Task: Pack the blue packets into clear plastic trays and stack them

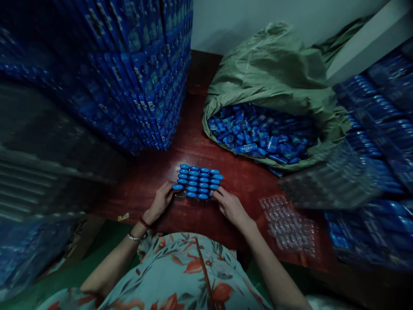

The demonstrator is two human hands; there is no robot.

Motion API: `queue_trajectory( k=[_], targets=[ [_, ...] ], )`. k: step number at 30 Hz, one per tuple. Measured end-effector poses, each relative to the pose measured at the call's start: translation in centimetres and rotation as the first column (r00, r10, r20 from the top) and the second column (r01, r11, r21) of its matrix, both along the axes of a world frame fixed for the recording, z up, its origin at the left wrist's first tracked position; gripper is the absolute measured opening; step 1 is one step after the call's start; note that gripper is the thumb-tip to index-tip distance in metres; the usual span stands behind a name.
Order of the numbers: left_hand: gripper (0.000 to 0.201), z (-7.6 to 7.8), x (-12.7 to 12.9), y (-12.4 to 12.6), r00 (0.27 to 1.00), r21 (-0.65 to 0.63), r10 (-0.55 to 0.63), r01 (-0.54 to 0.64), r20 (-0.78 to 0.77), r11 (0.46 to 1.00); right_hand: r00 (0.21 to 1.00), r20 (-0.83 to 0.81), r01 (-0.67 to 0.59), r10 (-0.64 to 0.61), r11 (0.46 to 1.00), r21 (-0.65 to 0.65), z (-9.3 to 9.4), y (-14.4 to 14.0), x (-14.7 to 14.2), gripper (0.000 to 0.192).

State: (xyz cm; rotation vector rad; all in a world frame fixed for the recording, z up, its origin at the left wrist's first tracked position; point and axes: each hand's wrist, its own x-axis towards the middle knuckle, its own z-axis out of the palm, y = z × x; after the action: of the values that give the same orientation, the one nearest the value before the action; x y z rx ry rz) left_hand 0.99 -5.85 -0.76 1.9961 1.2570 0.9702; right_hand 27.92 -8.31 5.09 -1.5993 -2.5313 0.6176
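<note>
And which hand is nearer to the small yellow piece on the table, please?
Left. The left hand is right of the yellow piece; the right hand is farther right, across the blue pieces.

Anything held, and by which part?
Left hand at left end of one blue piece; right hand at lower right corner of blue rows. Actual grip: can't tell.

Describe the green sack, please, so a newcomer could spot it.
On the red table, look past the right hand, toward the wall. The sack sits there, open on loose blue packets; its green colour sets it apart from the blue stacks.
</note>
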Motion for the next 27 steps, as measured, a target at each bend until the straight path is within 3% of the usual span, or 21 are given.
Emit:
queue_trajectory(
  k=[2,5,9,12,16,19,22,25,27],
  targets=[
    [0.02,0.0,-0.3,0.5,0.994,-0.011,-0.079,0.078,-0.072,0.997,0.999,0.048,-0.008,0.01,0.999,-0.037,0.8,0.8,-0.3,0.037],
    [0.024,0.0,-0.4,0.9,0.978,-0.024,-0.145,0.143,-0.147,0.989,0.991,0.131,0.029,-0.033,0.999,0.028,1.1,1.1,-0.9,0.034],
    [0.024,-0.3,0.2,1.0,0.977,-0.021,-0.114,0.112,-0.18,0.993,0.97,0.206,0.095,-0.126,0.983,0.155,0.6,0.2,-1.5,0.029],
    [0.024,-0.4,0.6,0.9,0.984,-0.026,-0.082,0.079,-0.16,0.997,0.965,0.114,0.204,-0.236,0.95,0.236,0.8,0.2,-2.5,0.033],
    [0.025,-0.8,0.6,0.9,0.992,-0.016,-0.063,0.062,-0.112,0.998,0.941,-0.08,0.337,-0.328,0.892,0.302,2.3,2.2,-6.9,0.043],
    [0.025,-1.3,0.5,1.2,0.997,0.016,-0.032,0.033,-0.07,0.999,0.971,-0.07,0.237,-0.227,0.92,0.313,2.2,4.8,-11.0,0.061],
    [0.022,-1.3,0.0,1.2,0.997,-0.059,0.043,-0.046,-0.058,0.997,0.978,-0.036,0.21,-0.207,0.95,0.233,0.7,7.0,-13.3,0.062],
    [0.025,-0.8,-0.8,0.6,0.971,-0.143,0.224,-0.234,-0.087,0.962,0.971,-0.023,0.239,-0.238,0.953,0.185,-0.7,7.6,-13.9,0.061],
    [0.027,-0.1,-1.3,0.3,0.955,-0.163,0.279,-0.292,-0.099,0.942,0.973,-0.027,0.23,-0.229,0.958,0.171,-0.8,7.4,-13.8,0.062]
  ],
)
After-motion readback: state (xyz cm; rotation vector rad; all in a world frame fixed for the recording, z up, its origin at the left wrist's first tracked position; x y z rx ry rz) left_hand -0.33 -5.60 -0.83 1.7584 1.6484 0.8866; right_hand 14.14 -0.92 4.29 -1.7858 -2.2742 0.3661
